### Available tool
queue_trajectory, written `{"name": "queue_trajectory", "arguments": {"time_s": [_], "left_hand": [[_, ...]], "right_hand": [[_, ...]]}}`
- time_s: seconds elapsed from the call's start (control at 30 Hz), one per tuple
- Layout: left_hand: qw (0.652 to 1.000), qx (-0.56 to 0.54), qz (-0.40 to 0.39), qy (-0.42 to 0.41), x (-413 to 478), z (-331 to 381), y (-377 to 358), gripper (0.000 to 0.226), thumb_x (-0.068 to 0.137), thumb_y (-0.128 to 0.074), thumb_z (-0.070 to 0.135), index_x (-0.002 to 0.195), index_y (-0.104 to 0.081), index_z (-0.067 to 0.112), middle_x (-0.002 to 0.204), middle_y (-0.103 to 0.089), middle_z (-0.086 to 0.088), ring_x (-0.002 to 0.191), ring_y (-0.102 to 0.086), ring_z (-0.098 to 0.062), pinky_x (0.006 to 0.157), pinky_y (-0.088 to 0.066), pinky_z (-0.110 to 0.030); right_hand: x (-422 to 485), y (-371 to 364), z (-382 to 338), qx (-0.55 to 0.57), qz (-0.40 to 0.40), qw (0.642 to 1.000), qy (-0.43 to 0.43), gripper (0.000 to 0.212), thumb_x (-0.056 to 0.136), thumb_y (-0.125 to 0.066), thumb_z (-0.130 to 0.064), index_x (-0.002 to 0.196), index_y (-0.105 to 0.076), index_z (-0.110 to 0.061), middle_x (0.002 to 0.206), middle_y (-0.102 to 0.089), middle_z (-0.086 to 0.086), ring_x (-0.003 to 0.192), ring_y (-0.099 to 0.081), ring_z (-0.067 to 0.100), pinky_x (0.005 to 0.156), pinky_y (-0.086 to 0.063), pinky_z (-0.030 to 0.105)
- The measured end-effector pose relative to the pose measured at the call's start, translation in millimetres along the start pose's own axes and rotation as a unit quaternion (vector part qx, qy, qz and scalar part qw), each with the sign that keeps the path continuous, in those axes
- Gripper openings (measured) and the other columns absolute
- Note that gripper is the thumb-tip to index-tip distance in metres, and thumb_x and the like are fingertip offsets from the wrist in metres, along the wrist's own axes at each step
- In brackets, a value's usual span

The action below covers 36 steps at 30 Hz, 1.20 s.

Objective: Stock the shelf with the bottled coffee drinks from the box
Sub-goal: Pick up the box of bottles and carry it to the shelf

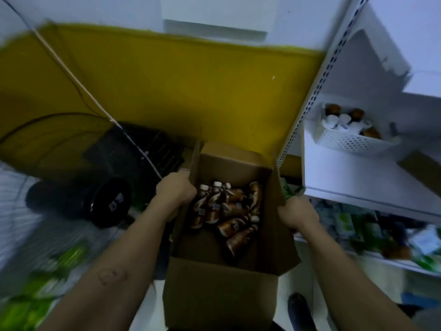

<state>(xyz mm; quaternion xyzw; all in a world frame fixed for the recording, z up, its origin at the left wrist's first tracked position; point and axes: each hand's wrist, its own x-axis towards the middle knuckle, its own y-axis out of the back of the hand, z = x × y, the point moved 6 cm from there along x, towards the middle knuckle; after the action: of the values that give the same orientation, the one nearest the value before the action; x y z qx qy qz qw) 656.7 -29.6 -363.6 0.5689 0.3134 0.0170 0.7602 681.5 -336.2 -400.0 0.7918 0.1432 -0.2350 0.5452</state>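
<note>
Yellow wall (181,75); hands (175,191) gripping cardboard box (214,295).

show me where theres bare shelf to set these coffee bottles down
The white shelf is bare in front of the perforated white basket, out to its front edge. The basket is crowded with bottles. The lower shelf is packed with blurred goods. Both hands, left hand and right hand, grip the cardboard box.
</note>
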Motion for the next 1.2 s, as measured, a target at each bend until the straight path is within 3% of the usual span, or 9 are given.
{"name": "queue_trajectory", "arguments": {"time_s": [0.1, 0.3, 0.4, 0.57, 0.7, 0.8, 0.9, 1.03, 1.2], "left_hand": [[0.999, -0.031, 0.019, -0.013, -59.5, -20.6, -9.8, 0.029, 0.092, -0.048, 0.028, 0.072, -0.057, 0.010, 0.074, -0.061, -0.010, 0.066, -0.061, -0.026, 0.053, -0.046, -0.031], [0.999, -0.026, 0.017, -0.016, -150.3, -54.2, -32.4, 0.024, 0.091, -0.048, 0.023, 0.071, -0.054, 0.011, 0.078, -0.059, -0.009, 0.068, -0.058, -0.024, 0.055, -0.044, -0.030], [1.000, 0.002, 0.003, -0.019, -184.2, -75.0, -55.6, 0.021, 0.091, -0.047, 0.024, 0.077, -0.056, 0.011, 0.077, -0.057, -0.006, 0.068, -0.056, -0.021, 0.057, -0.044, -0.031], [0.999, 0.023, -0.016, -0.035, -241.9, -140.5, -99.4, 0.029, 0.094, -0.045, 0.025, 0.067, -0.044, 0.015, 0.074, -0.051, -0.005, 0.067, -0.050, -0.019, 0.064, -0.042, -0.033], [0.999, 0.010, 0.000, -0.051, -298.4, -204.2, -128.7, 0.031, 0.096, -0.044, 0.025, 0.068, -0.048, 0.012, 0.069, -0.050, -0.003, 0.065, -0.051, -0.018, 0.059, -0.039, -0.031], [0.998, 0.012, 0.008, -0.064, -344.2, -258.8, -153.7, 0.031, 0.099, -0.042, 0.026, 0.089, -0.063, 0.006, 0.083, -0.063, -0.008, 0.080, -0.062, -0.023, 0.067, -0.047, -0.033], [0.998, -0.015, 0.003, -0.053, -385.8, -314.6, -179.2, 0.034, 0.098, -0.042, 0.031, 0.094, -0.064, 0.005, 0.094, -0.067, -0.015, 0.084, -0.062, -0.027, 0.070, -0.046, -0.032], [0.998, -0.043, -0.006, -0.041, -429.6, -370.9, -199.5, 0.043, 0.092, -0.039, 0.035, 0.111, -0.063, 0.004, 0.109, -0.065, -0.020, 0.098, -0.061, -0.034, 0.084, -0.047, -0.039], [0.999, -0.043, 0.005, -0.029, -485.3, -402.3, -198.2, 0.033, 0.090, -0.045, 0.030, 0.092, -0.065, 0.003, 0.087, -0.061, -0.012, 0.080, -0.057, -0.027, 0.070, -0.045, -0.034]], "right_hand": [[-47.8, -6.4, 10.8, -0.025, 0.010, 0.999, 0.022, 0.028, 0.091, -0.050, -0.023, 0.064, -0.047, -0.015, 0.081, -0.059, 0.011, 0.075, -0.057, 0.028, 0.057, -0.041, 0.028], [-128.3, -19.7, 30.1, -0.055, 0.010, 0.996, 0.071, 0.024, 0.093, -0.051, -0.026, 0.075, -0.050, -0.010, 0.076, -0.058, 0.008, 0.067, -0.055, 0.025, 0.052, -0.038, 0.028], [-171.8, -39.8, 34.2, -0.069, 0.009, 0.995, 0.076, 0.029, 0.093, -0.051, -0.027, 0.067, -0.048, -0.014, 0.070, -0.055, 0.005, 0.061, -0.052, 0.020, 0.045, -0.032, 0.026], [-242.8, -93.1, 38.1, -0.097, 0.011, 0.991, 0.087, 0.029, 0.092, -0.050, -0.027, 0.066, -0.050, -0.013, 0.070, -0.058, 0.007, 0.064, -0.058, 0.023, 0.045, -0.035, 0.028], [-320.9, -151.3, 32.6, -0.118, 0.000, 0.990, 0.076, 0.039, 0.093, -0.052, -0.024, 0.055, -0.048, -0.014, 0.050, -0.050, 0.002, 0.041, -0.047, 0.013, 0.036, -0.030, 0.023], [-375.8, -193.4, 32.1, -0.145, -0.016, 0.988, 0.060, 0.038, 0.093, -0.052, -0.029, 0.060, -0.054, -0.012, 0.056, -0.056, 0.002, 0.049, -0.054, 0.014, 0.041, -0.035, 0.026], [-424.1, -222.7, 27.2, -0.166, -0.019, 0.984, 0.063, 0.035, 0.094, -0.051, -0.034, 0.074, -0.064, -0.010, 0.065, -0.062, 0.003, 0.057, -0.060, 0.016, 0.045, -0.040, 0.026], [-472.7, -254.9, 25.7, -0.172, -0.023, 0.982, 0.070, 0.035, 0.095, -0.051, -0.035, 0.075, -0.064, -0.010, 0.067, -0.064, 0.006, 0.060, -0.062, 0.018, 0.053, -0.047, 0.030], [-519.0, -291.1, 54.0, -0.138, -0.047, 0.987, 0.075, 0.034, 0.098, -0.050, -0.035, 0.075, -0.061, -0.012, 0.070, -0.063, 0.005, 0.061, -0.060, 0.015, 0.049, -0.040, 0.027]]}}
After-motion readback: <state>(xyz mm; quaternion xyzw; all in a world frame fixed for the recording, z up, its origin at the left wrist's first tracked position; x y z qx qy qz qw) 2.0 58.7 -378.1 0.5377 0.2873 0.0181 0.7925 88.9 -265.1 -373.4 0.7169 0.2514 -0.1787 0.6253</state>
